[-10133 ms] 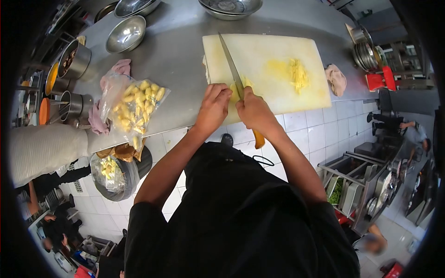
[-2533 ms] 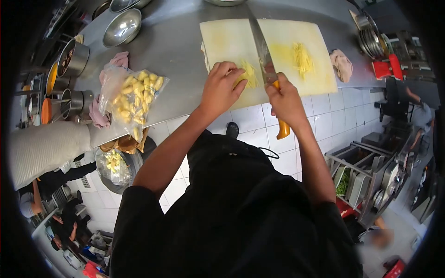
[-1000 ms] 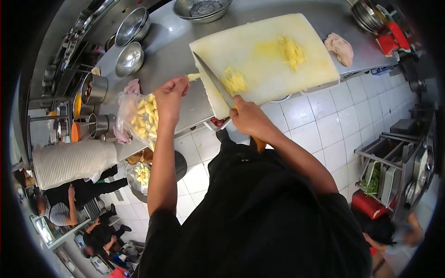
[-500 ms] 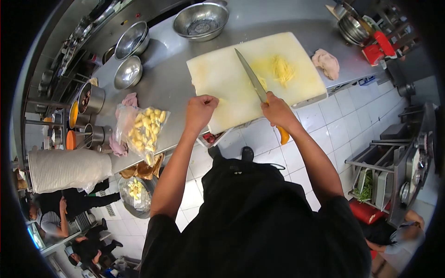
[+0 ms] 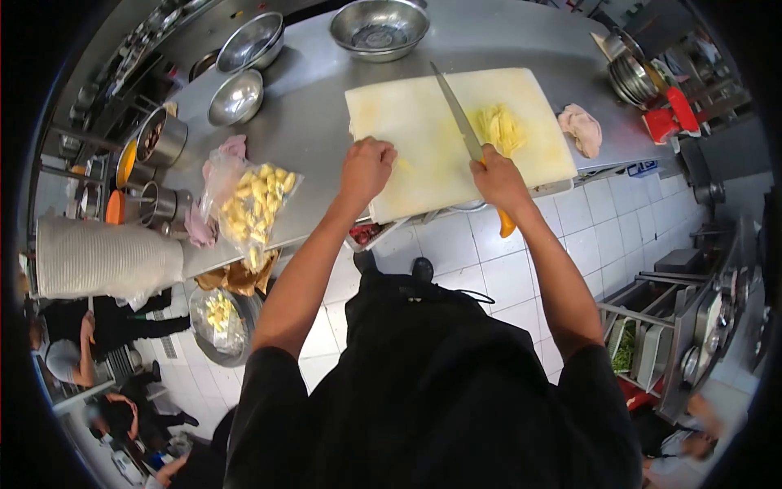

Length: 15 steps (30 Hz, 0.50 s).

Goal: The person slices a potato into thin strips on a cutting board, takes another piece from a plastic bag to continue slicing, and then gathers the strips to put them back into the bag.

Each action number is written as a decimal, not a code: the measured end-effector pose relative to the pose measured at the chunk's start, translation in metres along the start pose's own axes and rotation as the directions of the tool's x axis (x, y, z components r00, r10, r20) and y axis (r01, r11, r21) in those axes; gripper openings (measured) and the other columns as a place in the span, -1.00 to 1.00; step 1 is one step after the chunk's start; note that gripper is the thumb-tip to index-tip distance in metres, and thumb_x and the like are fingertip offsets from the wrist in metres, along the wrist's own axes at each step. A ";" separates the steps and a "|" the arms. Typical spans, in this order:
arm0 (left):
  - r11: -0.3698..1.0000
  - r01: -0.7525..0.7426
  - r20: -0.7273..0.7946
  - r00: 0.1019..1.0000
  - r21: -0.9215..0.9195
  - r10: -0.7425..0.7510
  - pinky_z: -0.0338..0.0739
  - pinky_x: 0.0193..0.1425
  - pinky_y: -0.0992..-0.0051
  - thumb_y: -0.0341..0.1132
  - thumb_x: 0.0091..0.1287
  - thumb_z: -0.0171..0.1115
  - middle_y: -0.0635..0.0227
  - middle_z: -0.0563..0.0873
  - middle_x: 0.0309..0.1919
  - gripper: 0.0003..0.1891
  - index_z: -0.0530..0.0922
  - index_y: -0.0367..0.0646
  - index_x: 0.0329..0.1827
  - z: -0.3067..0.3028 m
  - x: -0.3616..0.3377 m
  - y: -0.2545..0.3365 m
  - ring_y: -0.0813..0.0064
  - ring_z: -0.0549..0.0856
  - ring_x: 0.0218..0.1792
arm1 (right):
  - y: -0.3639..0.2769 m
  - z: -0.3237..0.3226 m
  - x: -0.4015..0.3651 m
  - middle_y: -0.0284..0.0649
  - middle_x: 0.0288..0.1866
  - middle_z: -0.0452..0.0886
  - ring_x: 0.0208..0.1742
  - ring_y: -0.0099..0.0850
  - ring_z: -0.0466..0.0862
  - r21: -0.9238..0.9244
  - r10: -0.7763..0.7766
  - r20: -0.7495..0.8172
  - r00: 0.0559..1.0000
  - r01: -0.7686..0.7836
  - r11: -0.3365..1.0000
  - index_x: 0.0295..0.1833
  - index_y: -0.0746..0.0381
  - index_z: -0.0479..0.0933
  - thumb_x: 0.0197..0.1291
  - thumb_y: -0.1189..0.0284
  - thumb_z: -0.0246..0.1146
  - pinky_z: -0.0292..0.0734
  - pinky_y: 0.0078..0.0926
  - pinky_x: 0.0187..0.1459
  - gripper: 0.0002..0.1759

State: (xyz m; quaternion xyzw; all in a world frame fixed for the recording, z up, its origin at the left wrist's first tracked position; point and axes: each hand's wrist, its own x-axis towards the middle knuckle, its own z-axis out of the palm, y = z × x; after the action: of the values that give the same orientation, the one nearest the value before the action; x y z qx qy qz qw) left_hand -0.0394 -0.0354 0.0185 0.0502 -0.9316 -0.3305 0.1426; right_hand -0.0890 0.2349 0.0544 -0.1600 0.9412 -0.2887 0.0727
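Note:
My right hand (image 5: 498, 179) grips a large kitchen knife (image 5: 459, 114) with an orange-yellow handle; the handle's end shows below the hand. The blade lies slanted over the white cutting board (image 5: 383, 110), its tip toward the far edge. Just right of the blade is a pile of thin yellow strips (image 5: 501, 129). My left hand (image 5: 368, 167) rests at the board's near left edge with its fingers curled down and its fingertips hidden. A few small yellow slivers (image 5: 402, 165) lie beside it. Whatever it may hold cannot be made out.
A plastic bag of peeled yellow pieces (image 5: 259, 200) lies left of the board. Metal bowls (image 5: 379, 33) stand behind. A pink cloth (image 5: 580, 130) lies to the right. Stacked white containers (image 5: 110, 259) and pots (image 5: 161, 134) stand at left. Other people (image 5: 69, 346) are lower left and lower right.
The view has shifted slightly. My left hand has moved a little farther onto the board. The knife has moved slightly away from me, and the yellow strips now look more bunched beside the blade.

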 end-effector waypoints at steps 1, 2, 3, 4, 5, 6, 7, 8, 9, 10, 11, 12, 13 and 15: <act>1.000 0.012 -0.037 0.999 0.003 -0.011 0.63 0.06 0.23 -0.30 0.34 0.42 0.15 0.80 -0.22 -0.83 0.82 -0.19 -0.14 -0.002 -0.005 0.001 0.13 0.75 -0.12 | -0.019 -0.003 -0.006 0.28 -0.34 0.69 -0.21 0.28 0.71 0.044 0.012 0.046 0.999 -0.014 0.999 0.01 0.40 0.41 0.43 0.35 0.14 0.62 0.15 -0.07 -0.71; 1.000 -0.005 -0.051 0.999 0.015 0.006 0.63 0.05 0.23 -0.30 0.33 0.43 0.16 0.79 -0.22 -0.83 0.82 -0.19 -0.15 -0.003 -0.010 -0.002 0.13 0.74 -0.12 | -0.032 -0.001 -0.012 0.29 -0.33 0.69 -0.18 0.32 0.69 0.089 0.025 0.086 0.996 -0.032 0.996 0.00 0.39 0.40 0.43 0.34 0.15 0.60 0.17 -0.07 -0.71; 0.999 -0.028 -0.067 0.997 0.025 0.030 0.63 0.04 0.23 -0.29 0.31 0.44 0.17 0.78 -0.23 -0.83 0.82 -0.18 -0.15 -0.005 -0.014 -0.004 0.14 0.74 -0.13 | -0.038 0.007 -0.015 0.28 -0.35 0.68 -0.20 0.31 0.69 0.058 -0.040 0.049 0.998 0.037 0.998 -0.01 0.36 0.39 0.43 0.35 0.16 0.60 0.18 -0.08 -0.73; 0.998 -0.050 -0.082 0.995 0.033 0.053 0.63 0.03 0.23 -0.29 0.30 0.46 0.18 0.78 -0.23 -0.84 0.83 -0.17 -0.16 -0.004 -0.018 -0.005 0.14 0.73 -0.13 | -0.041 0.010 -0.016 0.28 -0.35 0.68 -0.21 0.31 0.69 0.066 -0.038 0.069 0.997 0.034 0.997 -0.01 0.36 0.39 0.44 0.35 0.16 0.60 0.18 -0.08 -0.73; 0.996 -0.078 -0.103 0.991 0.040 0.081 0.62 0.02 0.21 -0.31 0.28 0.46 0.20 0.76 -0.24 -0.85 0.83 -0.15 -0.18 0.000 -0.033 -0.003 0.14 0.72 -0.13 | -0.046 0.014 -0.025 0.27 -0.36 0.68 -0.21 0.31 0.69 0.079 -0.024 0.102 0.995 0.016 0.997 -0.01 0.36 0.39 0.44 0.35 0.16 0.59 0.18 -0.08 -0.73; 0.992 -0.114 -0.146 0.982 0.051 0.121 0.61 0.01 0.18 -0.33 0.25 0.47 0.22 0.75 -0.26 -0.87 0.83 -0.13 -0.19 0.003 -0.035 0.003 0.13 0.71 -0.13 | -0.054 0.014 -0.023 0.27 -0.36 0.68 -0.21 0.31 0.69 0.088 -0.029 0.119 0.992 0.019 0.996 0.00 0.36 0.39 0.44 0.35 0.16 0.59 0.18 -0.08 -0.73; 0.987 -0.150 -0.188 0.969 0.064 0.160 0.60 -0.01 0.16 -0.35 0.22 0.48 0.24 0.74 -0.27 -0.88 0.83 -0.11 -0.21 0.006 -0.037 0.007 0.13 0.70 -0.13 | -0.059 0.015 -0.022 0.26 -0.36 0.68 -0.21 0.30 0.70 0.083 -0.012 0.153 0.988 0.000 0.997 0.00 0.37 0.39 0.44 0.35 0.16 0.59 0.18 -0.08 -0.73; 0.985 -0.148 -0.180 0.970 0.085 0.161 0.59 0.01 0.19 -0.33 0.23 0.49 0.26 0.73 -0.24 -0.86 0.83 -0.11 -0.19 0.009 -0.038 0.010 0.16 0.69 -0.11 | -0.061 0.018 -0.022 0.26 -0.36 0.68 -0.21 0.29 0.70 0.085 -0.012 0.168 0.986 -0.002 0.996 0.00 0.37 0.39 0.44 0.35 0.16 0.59 0.18 -0.08 -0.73; 0.983 -0.147 -0.181 0.970 0.106 0.164 0.58 0.03 0.21 -0.30 0.23 0.50 0.28 0.73 -0.22 -0.85 0.84 -0.10 -0.17 0.012 -0.035 0.012 0.19 0.68 -0.09 | -0.063 0.019 -0.018 0.26 -0.35 0.68 -0.21 0.29 0.70 0.084 -0.018 0.178 0.984 0.003 0.996 0.00 0.37 0.39 0.44 0.35 0.16 0.59 0.18 -0.08 -0.72; 0.982 -0.143 -0.175 0.971 0.127 0.164 0.57 0.04 0.24 -0.28 0.23 0.51 0.31 0.72 -0.20 -0.83 0.85 -0.10 -0.15 0.015 -0.034 0.014 0.22 0.67 -0.07 | -0.064 0.021 -0.017 0.27 -0.35 0.68 -0.20 0.29 0.71 0.084 -0.019 0.192 0.981 0.003 0.996 0.00 0.37 0.39 0.44 0.34 0.16 0.59 0.18 -0.07 -0.72; 0.983 -0.141 -0.159 0.974 0.121 0.160 0.54 0.05 0.25 -0.29 0.24 0.51 0.33 0.71 -0.19 -0.83 0.85 -0.09 -0.15 0.017 -0.031 0.014 0.24 0.66 -0.06 | -0.065 0.022 -0.014 0.27 -0.35 0.68 -0.20 0.29 0.71 0.073 -0.031 0.200 0.979 0.017 0.997 0.00 0.38 0.40 0.44 0.34 0.16 0.59 0.18 -0.06 -0.72; 0.984 -0.138 -0.137 0.979 0.113 0.153 0.51 0.07 0.25 -0.29 0.24 0.50 0.36 0.71 -0.18 -0.83 0.85 -0.09 -0.14 0.018 -0.030 0.015 0.26 0.65 -0.04 | -0.066 0.024 -0.013 0.28 -0.34 0.68 -0.19 0.29 0.71 0.062 -0.039 0.212 0.977 0.026 0.998 0.01 0.38 0.40 0.44 0.34 0.15 0.59 0.18 -0.05 -0.71; 0.985 -0.135 -0.117 0.982 0.106 0.147 0.48 0.08 0.26 -0.29 0.25 0.50 0.38 0.70 -0.18 -0.83 0.85 -0.08 -0.13 0.019 -0.029 0.016 0.27 0.64 -0.03 | -0.066 0.025 -0.012 0.28 -0.34 0.68 -0.18 0.29 0.71 0.052 -0.047 0.223 0.974 0.037 0.998 0.01 0.38 0.40 0.44 0.34 0.15 0.59 0.18 -0.04 -0.71; 0.990 -0.125 -0.132 0.982 0.067 0.133 0.44 0.09 0.27 -0.31 0.25 0.49 0.40 0.70 -0.17 -0.84 0.85 -0.07 -0.14 0.020 -0.030 0.015 0.29 0.63 -0.01 | -0.067 0.027 -0.011 0.29 -0.33 0.69 -0.16 0.29 0.71 0.048 -0.054 0.234 0.971 0.044 0.998 0.02 0.39 0.41 0.45 0.33 0.14 0.59 0.18 -0.02 -0.70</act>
State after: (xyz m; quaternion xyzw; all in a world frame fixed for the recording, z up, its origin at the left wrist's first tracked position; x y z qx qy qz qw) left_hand -0.0168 -0.0059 0.0063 0.0162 -0.9302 -0.2891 0.2255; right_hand -0.0554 0.1720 0.0702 -0.2145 0.9153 -0.2894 0.1799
